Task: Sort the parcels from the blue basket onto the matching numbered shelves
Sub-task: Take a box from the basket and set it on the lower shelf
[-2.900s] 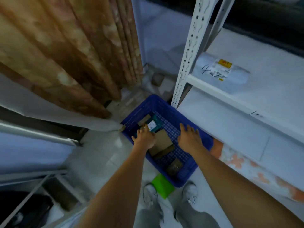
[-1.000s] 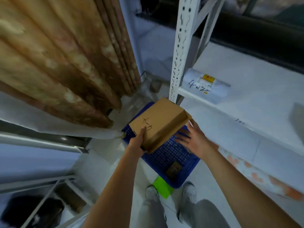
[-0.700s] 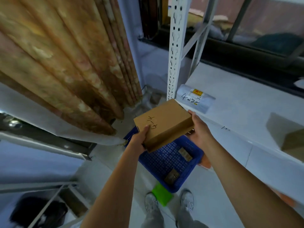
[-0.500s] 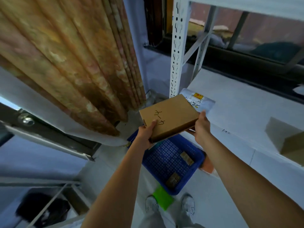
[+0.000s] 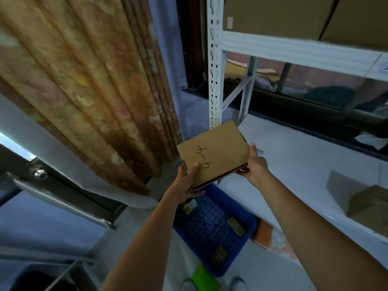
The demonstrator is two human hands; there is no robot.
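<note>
Box: flat cardboard box [image 5: 214,153], handwritten mark on top, held tilted in the air above the blue basket [image 5: 212,227], beside the white shelf [image 5: 304,164].
Handling: likely light and stiff; smooth faces could slip, so grip opposite edges.
Left hand [image 5: 185,184]: grasps near corner, thumb on top, fingers under.
Right hand [image 5: 255,164]: fingers wrapped on right edge.

Both hands [image 5: 185,183] have raised the cardboard box [image 5: 214,153] out of the blue basket [image 5: 212,227].
</note>
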